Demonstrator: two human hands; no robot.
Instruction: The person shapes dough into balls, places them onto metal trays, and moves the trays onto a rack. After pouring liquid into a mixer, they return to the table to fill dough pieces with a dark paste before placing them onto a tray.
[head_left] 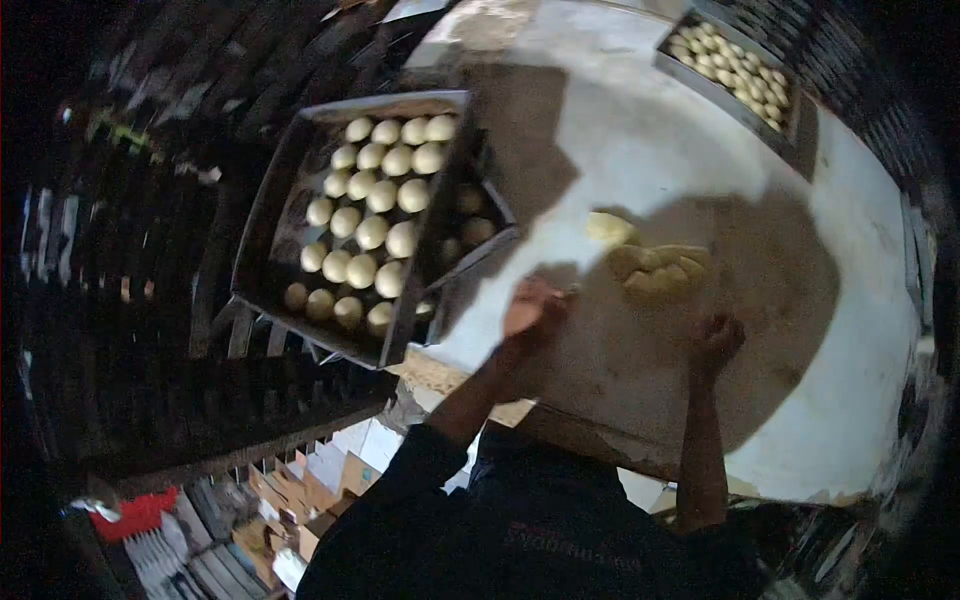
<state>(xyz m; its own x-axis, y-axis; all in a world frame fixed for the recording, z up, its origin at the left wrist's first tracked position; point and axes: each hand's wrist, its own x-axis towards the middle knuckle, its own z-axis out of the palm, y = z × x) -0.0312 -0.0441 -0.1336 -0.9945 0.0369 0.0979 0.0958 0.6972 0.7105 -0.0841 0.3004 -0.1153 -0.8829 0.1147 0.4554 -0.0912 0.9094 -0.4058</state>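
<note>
Pieces of yellowish dough [665,275] lie in a loose cluster on the pale work table [620,120], partly in shadow. A lighter dough piece [610,228] sits at the cluster's upper left. Below and left of the dough, my left hand [537,308] is over the table, blurred, its fingers partly curled; whether it holds anything is unclear. My right hand [718,342] is below and right of the dough, closed, and what its fingers hold, if anything, is hidden. Neither hand touches the dough cluster.
A dark tray [268,235] with rows of round dough balls [371,234] is at the left, over another tray [497,207]. A box [690,78] full of dough balls stands at the upper right. Cardboard boxes [357,474] and a red item [135,512] lie lower left.
</note>
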